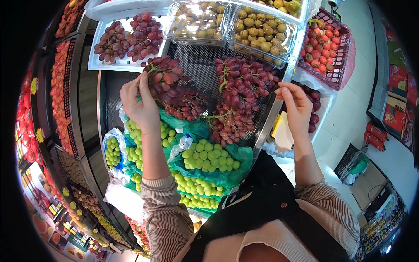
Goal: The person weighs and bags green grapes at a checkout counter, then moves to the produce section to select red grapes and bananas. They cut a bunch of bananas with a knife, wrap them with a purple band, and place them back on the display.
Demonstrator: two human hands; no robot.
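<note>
My left hand (pixel 140 100) pinches the green stem of a bunch of red grapes (pixel 165 73). That bunch hangs over smaller red grapes (pixel 186 103) on the black perforated display shelf (pixel 114 86). A large heap of red grapes (pixel 240 95), with green stems showing, lies to the right of it. My right hand (pixel 296 103) is just beyond the heap's right side, above the metal edge of the stand. Its thumb and fingertips are drawn together; whether something small sits between them cannot be made out. Below lie green grapes (pixel 209 155) in green wrapping.
At the back are a white tray (pixel 93 59) of red grapes and two clear plastic boxes (pixel 198 24) (pixel 263 31) of brownish round fruit. A basket (pixel 342 42) of small red tomatoes stands right, beyond a box of dark red fruit (pixel 314 104). Fruit shelves (pixel 73 98) line the left.
</note>
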